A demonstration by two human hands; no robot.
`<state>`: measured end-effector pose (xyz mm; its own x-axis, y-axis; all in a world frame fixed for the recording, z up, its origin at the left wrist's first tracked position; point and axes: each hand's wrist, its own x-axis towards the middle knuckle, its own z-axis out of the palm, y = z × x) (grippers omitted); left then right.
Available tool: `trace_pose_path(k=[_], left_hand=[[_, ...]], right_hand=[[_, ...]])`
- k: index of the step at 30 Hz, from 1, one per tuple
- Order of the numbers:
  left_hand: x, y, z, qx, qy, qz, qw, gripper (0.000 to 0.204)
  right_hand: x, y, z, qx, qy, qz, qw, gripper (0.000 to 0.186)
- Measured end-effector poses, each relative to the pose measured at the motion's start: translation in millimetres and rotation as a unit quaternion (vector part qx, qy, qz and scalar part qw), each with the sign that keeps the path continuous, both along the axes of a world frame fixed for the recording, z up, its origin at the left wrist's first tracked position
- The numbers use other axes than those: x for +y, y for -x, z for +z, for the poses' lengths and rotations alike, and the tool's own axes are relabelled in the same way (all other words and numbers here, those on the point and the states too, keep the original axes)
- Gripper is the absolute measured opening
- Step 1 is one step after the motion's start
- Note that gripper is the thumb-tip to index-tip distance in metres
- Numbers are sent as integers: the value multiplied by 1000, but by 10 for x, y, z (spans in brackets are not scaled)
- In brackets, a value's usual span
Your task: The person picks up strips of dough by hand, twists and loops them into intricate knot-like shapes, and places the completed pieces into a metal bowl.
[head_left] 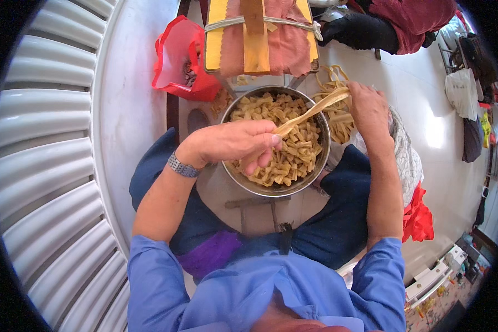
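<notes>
A long, soft, tan strip (311,112) stretches slantwise between my two hands above a round metal basin. My left hand (239,145), with a metal watch on its wrist, pinches the lower end over the basin. Up and to the right, my right hand (369,108) grips the other end, just outside the rim. Short tan pieces (293,157) heap up inside the metal basin (327,138), partly covered by my left hand. More long tan strips (339,123) lie in a loose pile beside the basin, beneath the held strip.
Beyond the basin stands a yellow-topped block (216,41) with pink cloth and a wooden slat (255,52) tied down by cord. A red bag (174,55) sits at its left. White ribbed panels (50,116) line the left side. Patterned pale cloth (405,149) lies at my right.
</notes>
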<state>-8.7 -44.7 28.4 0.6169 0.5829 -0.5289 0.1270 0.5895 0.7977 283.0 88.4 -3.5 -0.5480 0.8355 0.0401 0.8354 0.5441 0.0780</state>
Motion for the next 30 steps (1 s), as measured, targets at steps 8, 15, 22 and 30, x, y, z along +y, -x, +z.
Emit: trace_pose_path(k=[8,15,22,30], left_hand=[[23,-68,2,-103,80,121,984,29],[16,-169,-73,-125,126,120,977,25],[-28,-238,-55,-139,121,103,977,25],[-4,-195,-134,-130,78,219,964,31]], right_hand=[[-388,541,264,256,85,198,942,41],[-337,671,178,194,53,280,939,25],[-167,510,77,172,-14,190,967,26],[-609,672,452,346,122,289,884,42]])
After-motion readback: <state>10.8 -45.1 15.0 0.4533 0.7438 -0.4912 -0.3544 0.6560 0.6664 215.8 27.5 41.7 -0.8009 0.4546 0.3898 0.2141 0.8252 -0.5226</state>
